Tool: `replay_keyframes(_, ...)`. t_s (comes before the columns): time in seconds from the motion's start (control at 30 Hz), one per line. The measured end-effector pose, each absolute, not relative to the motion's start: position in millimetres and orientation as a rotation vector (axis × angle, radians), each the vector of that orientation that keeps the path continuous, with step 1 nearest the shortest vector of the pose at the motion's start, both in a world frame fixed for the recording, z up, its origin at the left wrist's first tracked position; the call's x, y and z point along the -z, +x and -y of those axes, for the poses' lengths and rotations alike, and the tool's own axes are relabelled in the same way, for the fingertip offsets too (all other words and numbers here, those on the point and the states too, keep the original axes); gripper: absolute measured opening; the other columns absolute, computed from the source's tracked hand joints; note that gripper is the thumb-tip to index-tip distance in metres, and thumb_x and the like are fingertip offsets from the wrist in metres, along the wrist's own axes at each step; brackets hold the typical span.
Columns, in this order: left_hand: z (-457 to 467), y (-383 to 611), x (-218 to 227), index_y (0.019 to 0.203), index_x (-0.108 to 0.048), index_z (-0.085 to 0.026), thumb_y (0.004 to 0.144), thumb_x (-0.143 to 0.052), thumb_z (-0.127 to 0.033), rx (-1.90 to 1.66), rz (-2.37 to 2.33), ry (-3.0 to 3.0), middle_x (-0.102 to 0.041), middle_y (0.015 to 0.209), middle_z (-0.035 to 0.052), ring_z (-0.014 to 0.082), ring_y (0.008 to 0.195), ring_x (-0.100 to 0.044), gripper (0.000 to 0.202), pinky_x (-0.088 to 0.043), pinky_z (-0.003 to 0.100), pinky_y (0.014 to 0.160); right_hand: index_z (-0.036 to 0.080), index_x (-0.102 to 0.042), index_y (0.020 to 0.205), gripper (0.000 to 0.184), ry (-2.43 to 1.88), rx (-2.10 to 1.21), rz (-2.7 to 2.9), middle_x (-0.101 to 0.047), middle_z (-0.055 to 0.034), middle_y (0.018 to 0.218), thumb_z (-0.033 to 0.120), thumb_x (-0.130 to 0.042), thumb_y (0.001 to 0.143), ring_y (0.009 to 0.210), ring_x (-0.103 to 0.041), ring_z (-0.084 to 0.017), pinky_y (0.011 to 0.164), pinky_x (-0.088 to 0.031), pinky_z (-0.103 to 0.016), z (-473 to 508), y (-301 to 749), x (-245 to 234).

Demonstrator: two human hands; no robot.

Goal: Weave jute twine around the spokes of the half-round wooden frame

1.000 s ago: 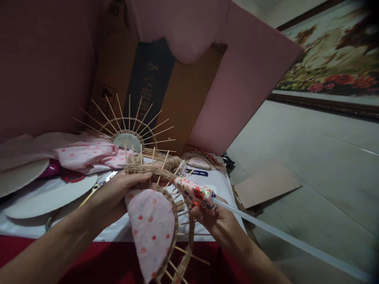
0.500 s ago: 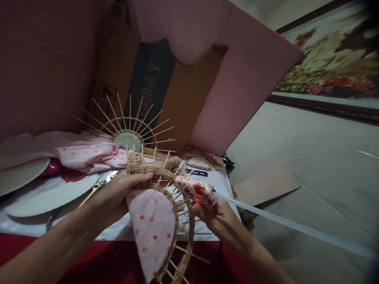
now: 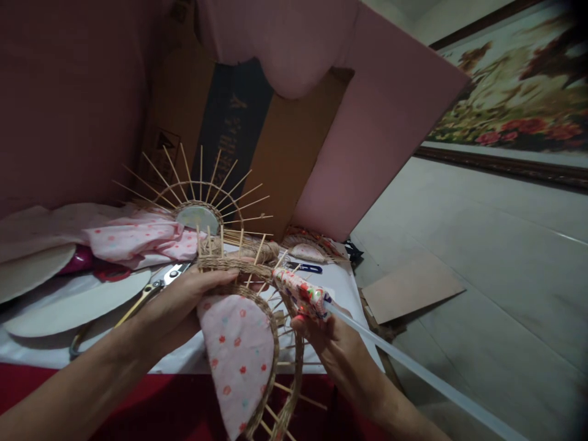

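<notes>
My left hand (image 3: 177, 306) grips the top rim of a half-round woven basket piece (image 3: 257, 343) with a pink flowered cloth centre and thin wooden spokes sticking out. It is held upright over the table's front edge. My right hand (image 3: 328, 343) is closed on a glue gun (image 3: 301, 293) wrapped in flowered cloth, its tip at the woven rim near my left fingers. A long clear glue stick (image 3: 413, 367) trails from the gun's back toward the lower right.
A white-covered table (image 3: 335, 282) holds scissors (image 3: 151, 291), pink flowered cloth (image 3: 138, 239), white half-round boards (image 3: 68, 306), another spoked piece (image 3: 197, 211) and blue snips (image 3: 305, 267). Cardboard and pink panels (image 3: 376, 122) stand behind. A cardboard sheet (image 3: 408, 288) lies on the tiled floor.
The glue gun has tilted and shifted slightly left along the woven rim, and its trailing glue stick now points lower. My left hand has kept its hold.
</notes>
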State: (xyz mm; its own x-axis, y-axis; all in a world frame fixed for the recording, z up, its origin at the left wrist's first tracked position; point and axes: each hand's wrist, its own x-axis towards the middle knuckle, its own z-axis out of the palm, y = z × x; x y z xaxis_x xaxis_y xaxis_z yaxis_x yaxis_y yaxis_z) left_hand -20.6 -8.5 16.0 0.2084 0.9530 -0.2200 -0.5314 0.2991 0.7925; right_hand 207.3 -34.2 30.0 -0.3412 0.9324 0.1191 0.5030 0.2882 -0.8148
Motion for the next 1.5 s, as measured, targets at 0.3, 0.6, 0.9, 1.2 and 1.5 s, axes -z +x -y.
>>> replay_keyframes(0.3,8,-22,-16,0.094,-0.073,-0.013,0.071,-0.071,-0.017,-1.116,-0.757,0.672,-0.075,0.086,0.0102,0.0186,0.068,-0.068,0.024,-0.053,0.026,0.062,0.017,-0.051,0.075,0.042,-1.192,-1.262,1.822,-0.037,0.003,0.062,0.058,-0.05,0.084,0.058,-0.03,-0.01,0.05,-0.028,-0.022,25,213,-26)
replay_keyframes(0.6,7,-24,-16,0.094,-0.073,-0.013,0.074,-0.068,-0.018,-1.147,-0.801,0.72,-0.074,0.081,0.0083,0.0158,0.065,-0.065,0.021,-0.052,0.023,0.06,0.018,-0.049,0.072,0.043,-1.23,-1.229,1.835,-0.035,0.0024,0.064,0.06,-0.052,0.082,0.059,-0.027,-0.011,0.049,-0.026,-0.023,32,221,-27)
replay_keyframes(0.9,11,-21,-23,0.093,-0.074,-0.012,0.077,-0.064,-0.017,-1.11,-0.808,0.738,-0.075,0.09,0.0112,0.017,0.071,-0.067,0.02,-0.052,0.024,0.066,0.015,-0.053,0.077,0.046,-1.281,-1.229,1.875,-0.041,0.0006,0.069,0.06,-0.052,0.082,0.063,-0.033,-0.011,0.053,-0.03,-0.022,29,219,-28)
replay_keyframes(1.2,10,-19,-19,0.089,-0.073,-0.013,0.071,-0.069,-0.017,-1.118,-0.808,0.656,-0.074,0.076,0.0086,0.0182,0.065,-0.066,0.019,-0.053,0.027,0.062,0.019,-0.062,0.086,0.034,-1.344,-0.923,1.983,-0.058,-0.0034,0.083,0.051,-0.05,0.086,0.076,-0.049,-0.018,0.07,-0.041,-0.027,38,213,-27)
replay_keyframes(1.5,11,-20,-20,0.092,-0.073,-0.013,0.073,-0.068,-0.015,-1.146,-0.771,0.668,-0.075,0.089,0.0104,0.0183,0.071,-0.067,0.019,-0.053,0.028,0.067,0.018,-0.058,0.087,0.034,-1.26,-1.064,1.878,-0.056,-0.0033,0.085,0.051,-0.051,0.086,0.077,-0.048,-0.017,0.07,-0.042,-0.027,34,208,-22)
